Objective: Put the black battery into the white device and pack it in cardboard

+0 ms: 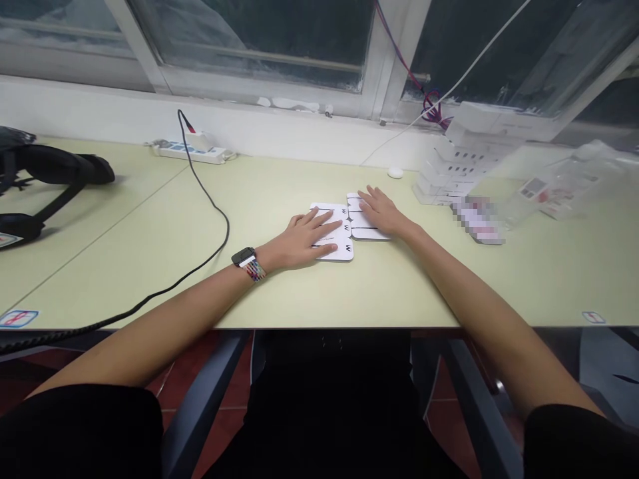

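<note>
left grip (303, 241) + right grip (383, 211): 2 | white slab clusters (339, 254) (363, 233): 2 | W marks (346, 227) showing: 3 | watch (243, 257): 1 | power strip (212, 156): 1 | black cable (228, 226): 1 | white puck (395, 173): 1 | table stickers (18, 319) (594, 317): 2

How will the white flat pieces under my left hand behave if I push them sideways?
The white flat pieces look stiff, given their crisp edges. Lying low on the table, they probably won't roll or tip. Their smooth-looking faces suggest they may slide easily.

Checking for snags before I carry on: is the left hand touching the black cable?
Apart. The head view shows pale tabletop between the left hand and the black cable.
</note>
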`<state>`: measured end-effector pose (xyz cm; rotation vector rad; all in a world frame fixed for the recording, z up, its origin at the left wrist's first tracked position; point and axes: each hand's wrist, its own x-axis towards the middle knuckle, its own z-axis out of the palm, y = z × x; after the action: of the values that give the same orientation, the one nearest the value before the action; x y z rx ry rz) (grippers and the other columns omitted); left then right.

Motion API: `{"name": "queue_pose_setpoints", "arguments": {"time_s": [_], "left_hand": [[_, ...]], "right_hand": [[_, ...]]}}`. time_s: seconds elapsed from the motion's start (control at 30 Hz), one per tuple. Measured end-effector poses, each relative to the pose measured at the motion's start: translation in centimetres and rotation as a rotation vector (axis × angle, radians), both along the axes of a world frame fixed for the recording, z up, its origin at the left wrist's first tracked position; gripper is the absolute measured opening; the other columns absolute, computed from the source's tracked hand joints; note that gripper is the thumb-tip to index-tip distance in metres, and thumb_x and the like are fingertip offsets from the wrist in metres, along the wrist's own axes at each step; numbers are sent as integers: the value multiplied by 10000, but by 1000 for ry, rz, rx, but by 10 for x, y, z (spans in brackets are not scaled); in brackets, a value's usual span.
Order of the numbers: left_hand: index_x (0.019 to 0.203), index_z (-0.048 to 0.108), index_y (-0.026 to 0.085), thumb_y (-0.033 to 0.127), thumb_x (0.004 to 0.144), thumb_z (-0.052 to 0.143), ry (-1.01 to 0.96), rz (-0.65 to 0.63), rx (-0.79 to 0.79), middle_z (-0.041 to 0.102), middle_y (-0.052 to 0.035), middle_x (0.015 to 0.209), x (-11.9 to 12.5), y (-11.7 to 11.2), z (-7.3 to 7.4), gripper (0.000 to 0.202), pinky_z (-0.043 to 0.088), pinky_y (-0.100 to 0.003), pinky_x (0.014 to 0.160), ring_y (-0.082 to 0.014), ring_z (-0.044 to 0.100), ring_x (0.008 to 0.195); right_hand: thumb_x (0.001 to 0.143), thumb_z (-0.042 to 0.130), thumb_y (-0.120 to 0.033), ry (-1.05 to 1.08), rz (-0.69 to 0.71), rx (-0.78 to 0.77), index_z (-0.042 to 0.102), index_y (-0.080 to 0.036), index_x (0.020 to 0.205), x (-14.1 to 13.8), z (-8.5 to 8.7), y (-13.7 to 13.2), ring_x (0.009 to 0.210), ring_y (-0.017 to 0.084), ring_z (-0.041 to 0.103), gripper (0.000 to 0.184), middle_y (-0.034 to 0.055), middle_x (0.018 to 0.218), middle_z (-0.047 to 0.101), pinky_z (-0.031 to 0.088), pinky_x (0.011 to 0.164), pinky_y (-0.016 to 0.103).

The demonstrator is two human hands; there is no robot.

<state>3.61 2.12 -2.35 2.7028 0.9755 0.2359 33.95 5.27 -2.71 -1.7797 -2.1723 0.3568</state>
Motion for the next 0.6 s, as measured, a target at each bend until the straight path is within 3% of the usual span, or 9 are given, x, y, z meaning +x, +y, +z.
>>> {"name": "queue_pose_setpoints", "arguments": {"time_s": [0.27,0.6], "left_hand": [[1750,274,382,761,1109,295,-8,-11,0,136,-10,1857,0,3,-3,745,124,-629,1363,-387,17,1728],[1767,210,359,784,1100,287,9,-28,0,92,-6,1862,-2,8,-7,795,123,-602,1383,-369,-18,1729]], "right_hand": [[1104,136,-678,-49,13,-54,285,-220,1760,-9,-7,-17,1727,357,75,814,60,1866,131,131,1396,580],[1115,123,-624,-61,-25,-83,239,-170,1769,-22,-2,-59,1728,352,39,805,90,1867,68,121,1395,574]]}}
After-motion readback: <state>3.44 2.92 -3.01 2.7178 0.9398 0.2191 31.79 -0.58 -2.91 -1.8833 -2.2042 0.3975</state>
